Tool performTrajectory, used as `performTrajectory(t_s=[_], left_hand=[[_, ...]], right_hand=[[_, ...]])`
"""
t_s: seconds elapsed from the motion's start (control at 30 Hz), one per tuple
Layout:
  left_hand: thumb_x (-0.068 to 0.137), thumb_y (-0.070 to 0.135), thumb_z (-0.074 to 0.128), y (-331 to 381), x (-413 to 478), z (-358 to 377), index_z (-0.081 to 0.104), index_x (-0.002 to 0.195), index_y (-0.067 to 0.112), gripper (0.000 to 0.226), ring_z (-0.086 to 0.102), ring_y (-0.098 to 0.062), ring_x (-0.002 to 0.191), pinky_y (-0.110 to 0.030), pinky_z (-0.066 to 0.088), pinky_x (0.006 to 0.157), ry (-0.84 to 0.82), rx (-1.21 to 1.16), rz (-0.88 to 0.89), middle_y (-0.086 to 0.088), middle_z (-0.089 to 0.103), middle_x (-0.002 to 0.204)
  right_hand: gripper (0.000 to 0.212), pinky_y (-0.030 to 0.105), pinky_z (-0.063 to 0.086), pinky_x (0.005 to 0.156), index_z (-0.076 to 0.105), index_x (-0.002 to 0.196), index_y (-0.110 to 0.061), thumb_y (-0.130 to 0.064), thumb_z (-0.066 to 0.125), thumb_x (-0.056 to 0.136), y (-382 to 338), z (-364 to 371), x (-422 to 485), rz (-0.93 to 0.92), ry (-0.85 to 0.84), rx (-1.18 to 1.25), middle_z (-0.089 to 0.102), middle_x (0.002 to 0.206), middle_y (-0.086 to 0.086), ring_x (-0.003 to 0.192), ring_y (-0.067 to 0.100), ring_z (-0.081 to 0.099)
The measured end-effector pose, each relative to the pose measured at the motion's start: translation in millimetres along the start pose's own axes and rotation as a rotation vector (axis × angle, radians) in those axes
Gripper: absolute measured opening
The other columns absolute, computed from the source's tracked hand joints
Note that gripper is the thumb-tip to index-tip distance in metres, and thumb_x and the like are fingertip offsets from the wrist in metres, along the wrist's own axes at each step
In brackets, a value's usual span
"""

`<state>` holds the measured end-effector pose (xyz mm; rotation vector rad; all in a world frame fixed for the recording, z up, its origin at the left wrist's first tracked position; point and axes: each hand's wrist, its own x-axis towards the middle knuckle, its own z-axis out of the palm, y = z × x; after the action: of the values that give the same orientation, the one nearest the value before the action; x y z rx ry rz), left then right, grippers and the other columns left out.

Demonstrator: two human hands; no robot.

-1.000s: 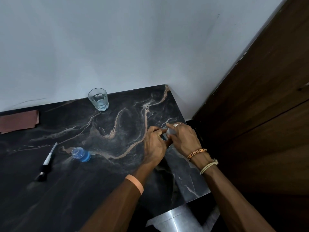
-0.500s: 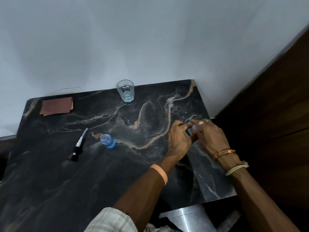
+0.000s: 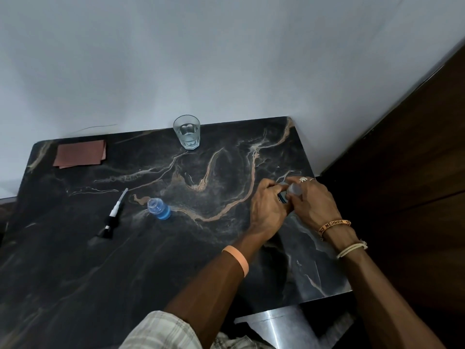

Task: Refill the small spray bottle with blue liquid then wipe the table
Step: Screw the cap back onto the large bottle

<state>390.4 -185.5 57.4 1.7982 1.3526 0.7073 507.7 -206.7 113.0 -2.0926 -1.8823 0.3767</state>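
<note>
The small spray bottle (image 3: pixel 159 209) stands uncapped on the dark marble table (image 3: pixel 75 260), left of centre, with blue liquid in its lower part. Its black-and-white pump head (image 3: pixel 113 214), tube attached, lies to the bottle's left. At the table's right edge my left hand (image 3: pixel 268 207) and my right hand (image 3: pixel 312 201) are pressed together around a small translucent container (image 3: pixel 294 189). Fingers from both hands pinch it. A bit of something blue shows just under it; most of the container is hidden.
A glass of clear water (image 3: pixel 187 132) stands at the table's back edge by the white wall. A folded brown cloth (image 3: pixel 80 154) lies at the back left corner. A dark wooden panel (image 3: pixel 402 172) rises at the right. A metal surface (image 3: pixel 284 326) shows below the front right corner.
The view has swung left, so more of the table's left side and the cloth show. Both hands stay together on the small container at the same spot.
</note>
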Motion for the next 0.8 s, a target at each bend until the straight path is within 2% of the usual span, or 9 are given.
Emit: performTrajectory(t_s=[0.1,0.23,0.33,0.4,0.47,0.57,0.67,0.73,0.8], left_hand=[[0.079,0.027,0.079,-1,-3,3,0.065,0.121,0.017,0.045,0.053,-0.014,0.101,-0.031,0.053,0.089,0.009,0.036,0.027,0.001,0.048,0.12],[0.08,0.025,0.079,-3,-8,7,0.059,0.129,0.021,0.053,0.055,-0.017,0.108,-0.035,0.054,0.094,0.006,0.03,0.004,0.0,0.044,0.128],[0.079,0.025,0.08,-2,-9,7,0.051,0.134,0.025,0.062,0.056,-0.02,0.109,-0.038,0.054,0.094,-0.022,0.018,-0.004,0.001,0.04,0.131],[0.077,0.03,0.082,-4,-12,5,0.037,0.143,0.03,0.08,0.054,-0.023,0.116,-0.04,0.053,0.097,-0.065,-0.01,-0.017,0.001,0.036,0.135],[0.075,0.037,0.082,-6,-17,4,0.028,0.147,0.035,0.09,0.051,-0.023,0.122,-0.041,0.05,0.099,-0.087,-0.058,-0.03,0.001,0.034,0.139],[0.076,0.045,0.079,-15,-27,-4,0.033,0.142,0.036,0.082,0.052,-0.018,0.119,-0.041,0.052,0.097,-0.05,-0.133,-0.047,0.006,0.035,0.136],[0.08,0.05,0.072,-31,-41,-14,0.034,0.143,0.035,0.075,0.052,-0.014,0.117,-0.035,0.052,0.092,-0.019,-0.126,-0.034,0.01,0.033,0.137],[0.082,0.051,0.069,-44,-52,-25,0.034,0.142,0.038,0.071,0.053,-0.01,0.115,-0.031,0.053,0.089,-0.001,-0.156,-0.049,0.015,0.031,0.139],[0.083,0.053,0.066,-56,-64,-38,0.036,0.14,0.041,0.065,0.053,-0.002,0.11,-0.018,0.049,0.082,0.033,-0.182,-0.062,0.02,0.031,0.139]], right_hand=[[0.016,0.013,0.036,0.062,0.064,0.101,-0.026,-0.021,0.059,0.087,4,3,0,0.018,-0.002,0.038,0.061,0.089,-0.005,0.078,0.008,0.054],[0.019,0.024,0.046,0.067,0.063,0.104,-0.031,-0.025,0.058,0.086,1,8,2,0.068,-0.002,0.031,0.064,0.096,0.0,0.082,0.014,0.059],[0.016,0.02,0.041,0.062,0.062,0.099,-0.031,-0.023,0.058,0.086,-1,7,4,0.065,-0.019,0.023,0.063,0.093,0.0,0.079,0.012,0.056],[0.016,0.019,0.042,0.062,0.063,0.1,-0.028,-0.023,0.057,0.087,-1,8,4,0.058,-0.057,0.021,0.064,0.095,0.0,0.082,0.016,0.06],[0.02,0.027,0.049,0.07,0.064,0.107,-0.024,-0.023,0.059,0.087,0,7,4,0.073,-0.055,0.013,0.066,0.101,0.004,0.089,0.022,0.063],[0.023,0.028,0.049,0.069,0.059,0.105,-0.031,-0.032,0.066,0.083,-3,7,3,0.06,-0.045,0.032,0.066,0.095,-0.002,0.083,0.02,0.063],[0.054,0.038,0.052,0.087,0.053,0.127,-0.023,-0.038,0.072,0.078,-4,11,7,0.115,-0.105,-0.039,0.063,0.119,0.008,0.106,0.027,0.06],[0.077,0.046,0.042,0.105,0.044,0.139,-0.011,-0.046,0.074,0.077,-6,16,8,0.137,-0.095,-0.165,0.046,0.143,0.016,0.129,0.032,0.044],[0.087,0.051,0.03,0.113,0.039,0.142,-0.007,-0.055,0.069,0.077,-10,17,7,0.076,0.015,-0.258,0.032,0.152,0.018,0.138,0.036,0.03]])
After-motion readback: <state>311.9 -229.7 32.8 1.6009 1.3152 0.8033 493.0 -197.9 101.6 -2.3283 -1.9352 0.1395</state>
